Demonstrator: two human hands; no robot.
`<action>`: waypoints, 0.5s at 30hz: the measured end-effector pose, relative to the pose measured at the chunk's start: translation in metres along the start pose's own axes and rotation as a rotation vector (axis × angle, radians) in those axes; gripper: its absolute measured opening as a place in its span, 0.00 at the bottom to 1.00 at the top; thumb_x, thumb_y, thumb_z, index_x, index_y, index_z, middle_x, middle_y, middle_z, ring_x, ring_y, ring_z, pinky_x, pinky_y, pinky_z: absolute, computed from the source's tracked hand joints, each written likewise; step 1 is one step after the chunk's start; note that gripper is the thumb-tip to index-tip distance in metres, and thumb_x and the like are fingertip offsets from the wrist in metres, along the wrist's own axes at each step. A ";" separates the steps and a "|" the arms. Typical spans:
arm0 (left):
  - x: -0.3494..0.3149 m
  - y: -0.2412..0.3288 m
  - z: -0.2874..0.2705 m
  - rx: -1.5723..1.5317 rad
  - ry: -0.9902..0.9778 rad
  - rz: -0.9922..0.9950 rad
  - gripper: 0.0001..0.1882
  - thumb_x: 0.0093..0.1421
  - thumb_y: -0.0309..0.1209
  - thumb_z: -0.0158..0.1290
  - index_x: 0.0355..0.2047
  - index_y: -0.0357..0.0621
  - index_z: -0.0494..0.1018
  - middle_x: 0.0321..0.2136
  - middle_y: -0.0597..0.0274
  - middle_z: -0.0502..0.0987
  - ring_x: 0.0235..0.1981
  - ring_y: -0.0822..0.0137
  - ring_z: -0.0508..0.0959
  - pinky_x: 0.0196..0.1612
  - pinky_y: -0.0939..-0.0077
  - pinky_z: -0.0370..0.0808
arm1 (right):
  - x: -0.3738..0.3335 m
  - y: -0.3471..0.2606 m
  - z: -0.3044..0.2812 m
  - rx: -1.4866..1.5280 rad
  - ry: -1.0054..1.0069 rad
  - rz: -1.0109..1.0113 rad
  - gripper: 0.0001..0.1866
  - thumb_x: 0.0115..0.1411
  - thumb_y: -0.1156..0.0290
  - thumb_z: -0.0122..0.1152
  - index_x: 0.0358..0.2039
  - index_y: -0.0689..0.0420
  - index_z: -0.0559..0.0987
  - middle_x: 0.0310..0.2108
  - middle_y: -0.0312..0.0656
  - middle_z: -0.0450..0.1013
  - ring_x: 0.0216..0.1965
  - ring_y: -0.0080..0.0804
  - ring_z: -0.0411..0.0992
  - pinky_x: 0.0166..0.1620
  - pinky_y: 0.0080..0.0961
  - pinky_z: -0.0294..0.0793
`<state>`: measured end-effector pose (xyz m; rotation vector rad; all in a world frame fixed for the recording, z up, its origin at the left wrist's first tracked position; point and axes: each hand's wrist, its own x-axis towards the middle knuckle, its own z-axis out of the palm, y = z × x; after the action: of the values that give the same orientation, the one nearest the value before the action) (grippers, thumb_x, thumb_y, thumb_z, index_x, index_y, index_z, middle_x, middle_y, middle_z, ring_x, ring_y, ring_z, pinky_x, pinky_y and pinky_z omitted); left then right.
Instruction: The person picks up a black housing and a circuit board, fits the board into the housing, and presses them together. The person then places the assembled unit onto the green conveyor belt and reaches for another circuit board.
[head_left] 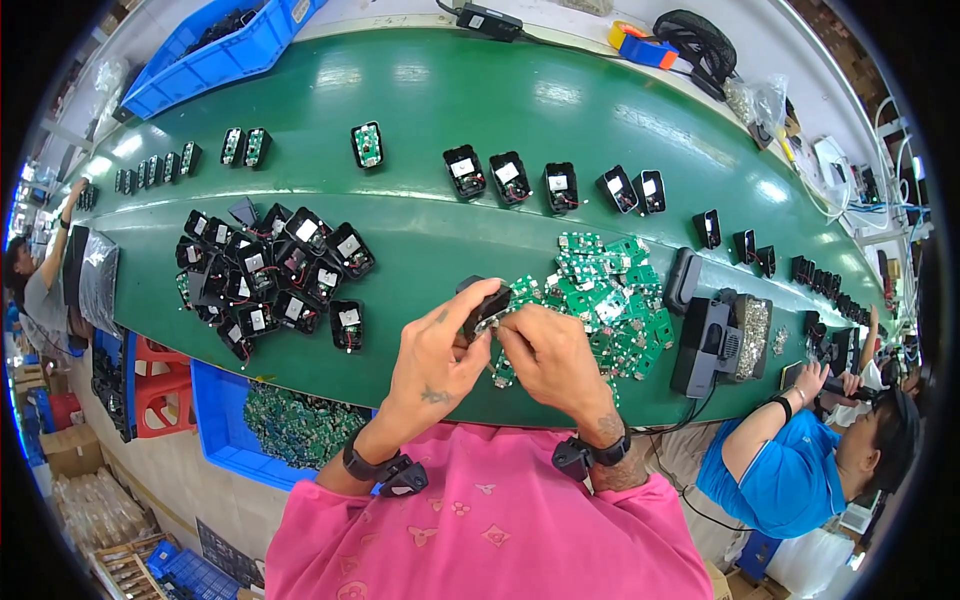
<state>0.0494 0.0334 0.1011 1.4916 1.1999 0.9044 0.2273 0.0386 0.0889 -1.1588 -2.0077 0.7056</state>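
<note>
My left hand (437, 350) is wrapped round a small black plastic housing (488, 308), held tilted above the green table. Close against it, my right hand (548, 355) has its fingers pinched together at the housing's near edge; what they grip is hidden. Just beyond and right of my right hand spreads a loose pile of green circuit boards (610, 305). To the left lies a heap of black housings (255, 265) with white parts and thin wires inside. One single housing (347, 325) stands at that heap's right side.
A row of open housings (509, 178) crosses the green table (420, 95). By the boards stand a dark grey device (700, 350) and a container of small metal parts (752, 335). A blue bin of boards (225, 420) sits below the table edge. Co-workers (790, 460) work at both ends.
</note>
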 end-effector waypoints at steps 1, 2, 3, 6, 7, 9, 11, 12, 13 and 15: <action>0.001 -0.003 0.000 0.000 -0.001 0.004 0.28 0.58 0.13 0.51 0.60 0.41 0.68 0.43 0.53 0.79 0.33 0.71 0.83 0.35 0.77 0.83 | -0.001 0.003 0.004 -0.003 0.003 -0.001 0.01 0.56 0.79 0.59 0.30 0.62 0.76 0.24 0.46 0.72 0.25 0.48 0.73 0.29 0.40 0.73; 0.001 -0.009 0.001 -0.069 0.004 -0.033 0.29 0.58 0.13 0.51 0.61 0.41 0.67 0.44 0.53 0.78 0.35 0.70 0.83 0.36 0.77 0.83 | -0.002 0.008 0.010 0.005 0.049 -0.011 0.01 0.57 0.78 0.60 0.30 0.61 0.77 0.23 0.45 0.72 0.23 0.42 0.73 0.27 0.35 0.71; 0.001 -0.014 0.001 -0.137 0.009 -0.069 0.29 0.59 0.13 0.51 0.62 0.40 0.66 0.46 0.52 0.77 0.36 0.69 0.83 0.37 0.77 0.83 | -0.002 0.009 0.013 0.014 0.095 -0.021 0.02 0.58 0.77 0.61 0.30 0.60 0.78 0.22 0.43 0.72 0.20 0.36 0.72 0.24 0.31 0.68; 0.006 -0.024 0.002 -0.474 0.043 -0.145 0.33 0.56 0.13 0.54 0.63 0.39 0.63 0.50 0.52 0.74 0.41 0.67 0.81 0.40 0.77 0.84 | -0.004 -0.006 0.011 0.043 0.214 0.232 0.03 0.60 0.76 0.62 0.32 0.61 0.78 0.21 0.41 0.71 0.20 0.29 0.71 0.24 0.28 0.68; 0.006 -0.025 0.000 -0.473 0.049 -0.141 0.33 0.56 0.13 0.54 0.63 0.39 0.63 0.50 0.52 0.74 0.41 0.67 0.81 0.40 0.77 0.84 | -0.004 -0.004 0.010 0.046 0.217 0.274 0.06 0.63 0.74 0.62 0.34 0.64 0.77 0.21 0.38 0.72 0.20 0.21 0.71 0.24 0.23 0.69; 0.005 -0.020 -0.001 -0.572 -0.005 -0.134 0.36 0.53 0.13 0.58 0.63 0.39 0.62 0.52 0.52 0.72 0.46 0.66 0.80 0.42 0.77 0.83 | -0.006 -0.001 0.011 0.260 0.170 0.406 0.07 0.64 0.74 0.61 0.35 0.65 0.76 0.23 0.37 0.74 0.21 0.20 0.71 0.25 0.21 0.70; 0.004 -0.020 -0.005 -0.515 -0.045 -0.159 0.38 0.52 0.13 0.60 0.63 0.40 0.62 0.52 0.53 0.73 0.45 0.66 0.80 0.42 0.77 0.83 | -0.010 0.006 0.015 0.584 0.112 0.573 0.07 0.65 0.74 0.60 0.37 0.66 0.76 0.27 0.37 0.77 0.23 0.17 0.72 0.25 0.16 0.71; 0.003 -0.023 -0.007 -0.456 -0.084 -0.192 0.39 0.50 0.13 0.62 0.63 0.40 0.62 0.52 0.53 0.73 0.45 0.67 0.80 0.42 0.77 0.83 | -0.012 0.007 0.015 0.586 0.110 0.569 0.07 0.65 0.74 0.60 0.37 0.66 0.76 0.27 0.37 0.77 0.23 0.17 0.72 0.25 0.16 0.71; 0.003 -0.026 -0.007 -0.376 -0.106 -0.198 0.39 0.51 0.15 0.63 0.63 0.41 0.63 0.52 0.54 0.74 0.46 0.67 0.80 0.42 0.77 0.83 | -0.013 0.007 0.014 0.676 0.127 0.537 0.07 0.65 0.75 0.61 0.38 0.66 0.77 0.27 0.38 0.77 0.23 0.17 0.72 0.25 0.15 0.71; 0.002 -0.019 -0.003 -0.310 -0.059 -0.128 0.37 0.51 0.14 0.62 0.62 0.43 0.65 0.49 0.56 0.76 0.44 0.68 0.80 0.41 0.77 0.83 | -0.014 0.006 0.018 0.812 0.187 0.440 0.07 0.62 0.77 0.64 0.40 0.65 0.78 0.27 0.36 0.76 0.23 0.15 0.71 0.24 0.14 0.69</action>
<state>0.0421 0.0371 0.0832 1.1723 1.0457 0.9071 0.2206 0.0267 0.0692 -1.0886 -1.1072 1.4032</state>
